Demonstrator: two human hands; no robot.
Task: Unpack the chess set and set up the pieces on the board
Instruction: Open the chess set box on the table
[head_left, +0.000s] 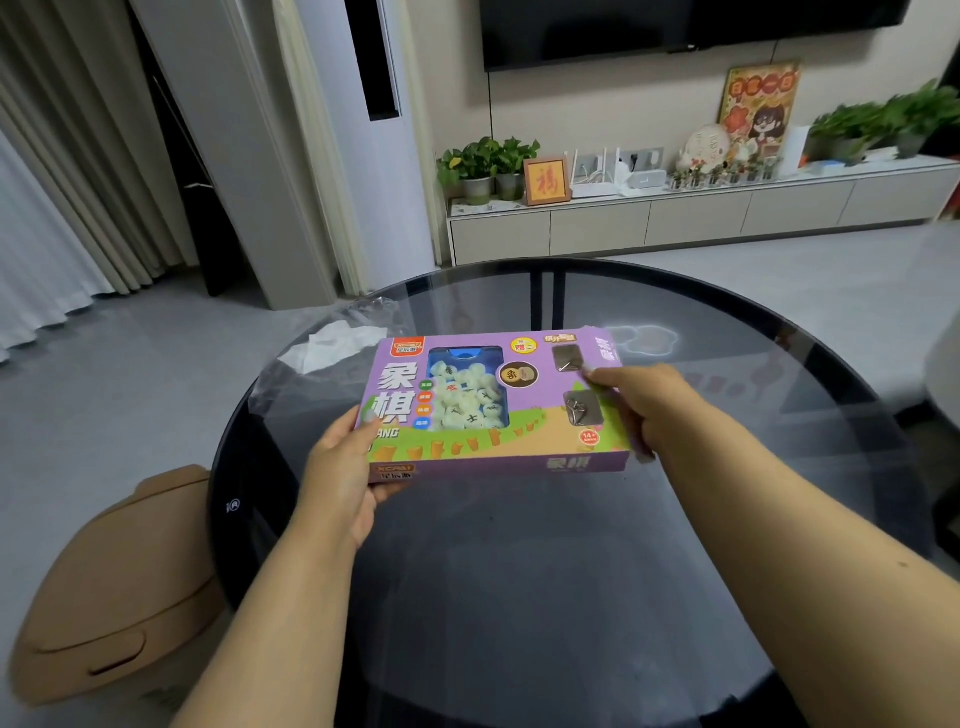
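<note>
I hold a purple Chinese chess box (524, 410) in the air above the round dark glass table (545, 571). A clear window in its front shows several pale round pieces (467, 397) inside. My left hand (345, 478) grips the box's left end, thumb on the front and fingers underneath. My right hand (647, 402) grips the right end, thumb on top near two small windows that show metal ring puzzles (582, 408). The box is closed and tilted slightly towards me.
Crumpled clear plastic wrap (337, 345) lies on the table's far left edge. A tan chair (114, 587) stands at the table's left. A pale rounded object (943, 379) sits at the right edge. Beyond are a TV cabinet (675, 218) with plants, and curtains on the left.
</note>
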